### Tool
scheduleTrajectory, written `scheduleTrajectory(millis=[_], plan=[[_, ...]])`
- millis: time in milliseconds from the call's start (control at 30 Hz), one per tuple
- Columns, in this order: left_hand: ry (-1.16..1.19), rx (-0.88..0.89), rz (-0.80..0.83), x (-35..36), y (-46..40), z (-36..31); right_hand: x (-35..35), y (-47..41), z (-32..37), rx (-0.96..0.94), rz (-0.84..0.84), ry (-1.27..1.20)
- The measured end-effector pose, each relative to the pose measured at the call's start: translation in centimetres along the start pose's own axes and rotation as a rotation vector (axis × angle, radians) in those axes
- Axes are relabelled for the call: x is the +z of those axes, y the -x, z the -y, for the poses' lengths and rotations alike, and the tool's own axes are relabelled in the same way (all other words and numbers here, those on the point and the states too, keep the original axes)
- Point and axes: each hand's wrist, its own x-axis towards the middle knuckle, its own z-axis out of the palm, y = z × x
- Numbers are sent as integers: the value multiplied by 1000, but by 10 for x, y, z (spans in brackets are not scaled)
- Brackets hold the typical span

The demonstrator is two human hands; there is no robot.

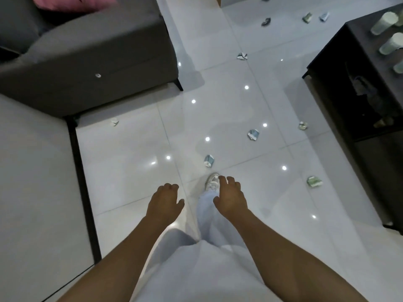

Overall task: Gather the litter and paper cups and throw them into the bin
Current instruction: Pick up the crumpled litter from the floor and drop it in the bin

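Both hands, left (164, 200) and right (230, 198), hang empty, loosely curled; crushed cup (209, 160) lies lengthwise ahead.

The glossy tiled floor (218, 105) is white with thin grey grout lines and a scatter of bright white light spots. The upholstered fabric sofa (98, 51) is dark grey on black legs, and the soft cushion (65, 2) on it is pink. The low coffee table (349, 68) is black-brown. The paper cups (383, 22) upright on it are pale, whitish-green. The crumpled paper scraps on the floor are white printed with blue-grey, as in the nearest piece (209, 160), or with green, as in the piece at right (314, 182). The loose trousers (207, 247) are very pale blue-white; the shoe (212, 181) is white.
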Motion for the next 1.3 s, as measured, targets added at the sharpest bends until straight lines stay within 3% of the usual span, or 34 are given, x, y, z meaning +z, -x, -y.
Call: scheduleTrajectory(millis=[200, 333, 667, 833, 967, 1067, 1300], plan=[[86, -2, 62, -19, -105, -15, -27, -114, -9, 22, 52, 19], [116, -14, 98, -4, -187, -14, -4, -197, -24, 36, 53, -2], [37, 136, 217, 126, -402, 24, 164, -422, -95, 88, 85, -53], [8, 168, 198, 199, -495, 46, 263, -510, -128, 95, 88, -86], [-48, 234, 257, 243, -550, 60, 320, -547, -144, 85, 148, -97], [-66, 234, 304, 267, -573, 67, 345, -557, -148, 43, 85, -86], [-108, 275, 353, 253, -565, 55, 313, -544, -133, 44, 64, -200]])
